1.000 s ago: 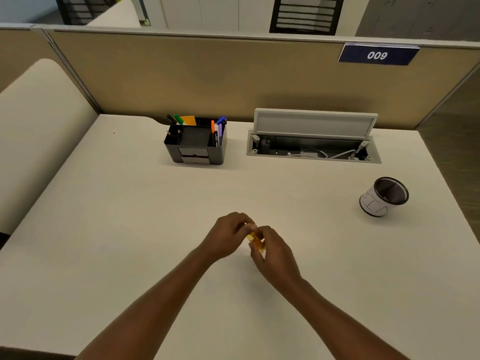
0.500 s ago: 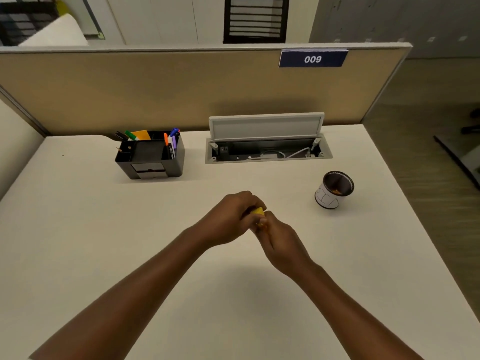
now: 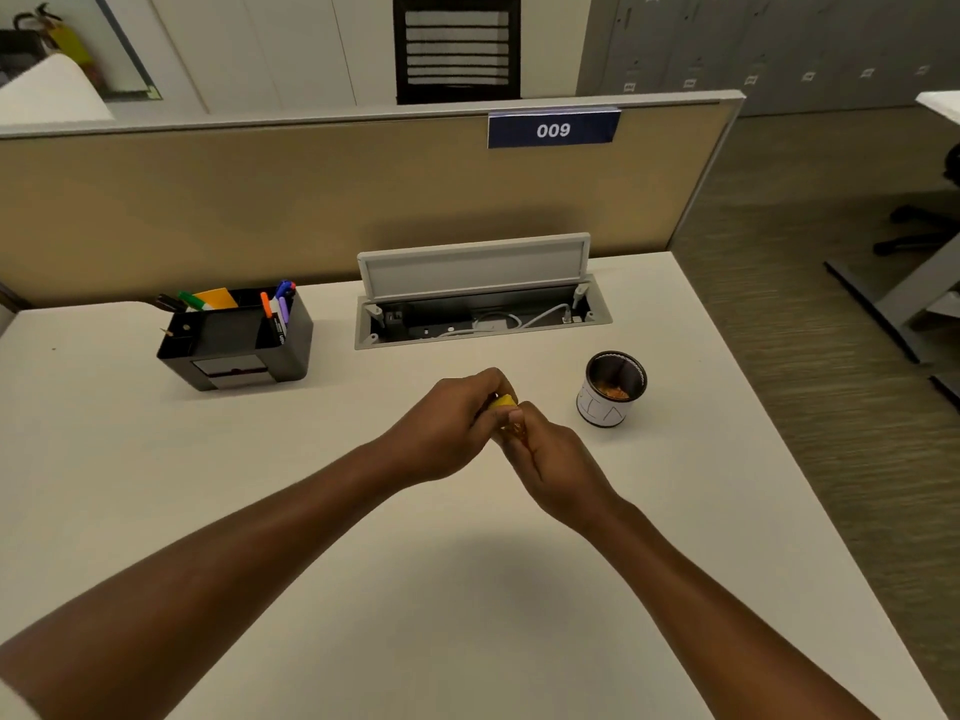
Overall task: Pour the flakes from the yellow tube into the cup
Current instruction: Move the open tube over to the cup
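Both hands meet over the middle of the white desk (image 3: 260,485). The small yellow tube (image 3: 503,403) shows only as a yellow cap between my fingers, with a bit of orange content just below it. My left hand (image 3: 452,423) closes around the cap end. My right hand (image 3: 550,462) grips the tube's lower part, which is mostly hidden. The cup (image 3: 612,388), white outside with a dark rim, stands upright to the right of my hands, apart from them. Orange flakes lie in its bottom.
A black desk organiser (image 3: 236,337) with markers stands at the back left. An open cable tray (image 3: 480,304) with a raised lid sits at the back centre. A beige partition (image 3: 311,200) borders the desk behind; the desk's right edge drops to the floor.
The view has swung right, so the cup and organiser sit further left in frame. My hands, still together on the tube, are now closer to the cup.
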